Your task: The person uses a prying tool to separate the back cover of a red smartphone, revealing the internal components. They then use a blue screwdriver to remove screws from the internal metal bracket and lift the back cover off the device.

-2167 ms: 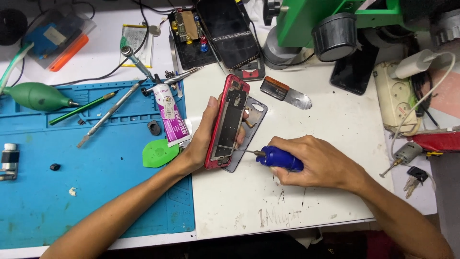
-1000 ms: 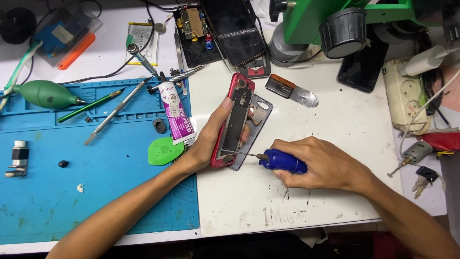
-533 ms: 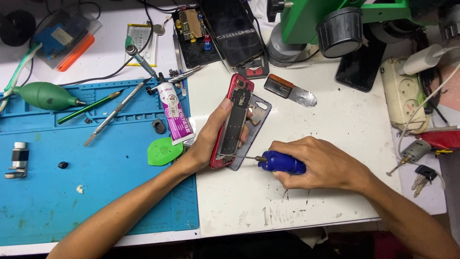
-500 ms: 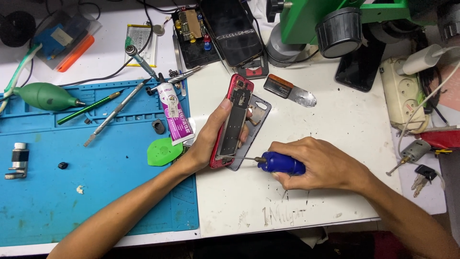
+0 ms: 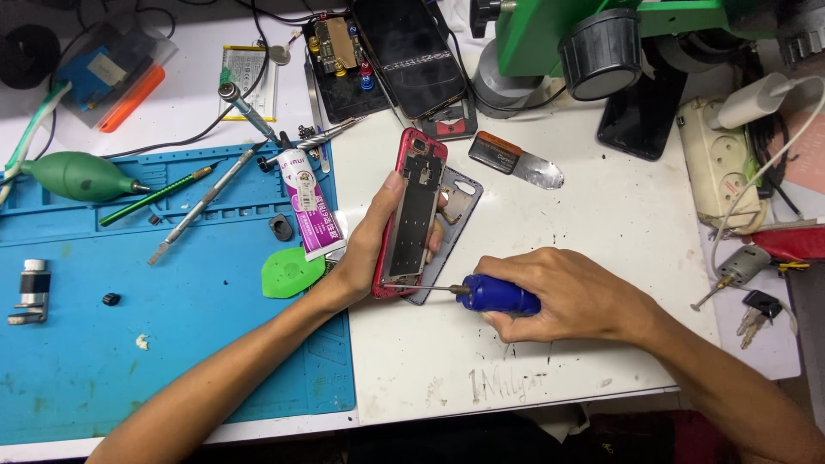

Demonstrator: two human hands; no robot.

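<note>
While the left hand (image 5: 365,249) grips the red phone (image 5: 412,215) on edge at the right border of the blue mat (image 5: 129,344), the right hand (image 5: 567,296) is closed around a blue screwdriver (image 5: 494,295), tip touching the phone's lower end. Green pick (image 5: 288,273) lies on the mat, left of the phone.

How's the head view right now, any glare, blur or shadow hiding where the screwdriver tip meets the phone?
Head view: even, bright overhead light, sharp in the middle; soft shadows lie under the left hand and right hand. The screwdriver shaft shows clearly reaching the lower end of the red phone. Mild sheen on the metal scraper; the green microscope at the top edge looks slightly soft.
</note>
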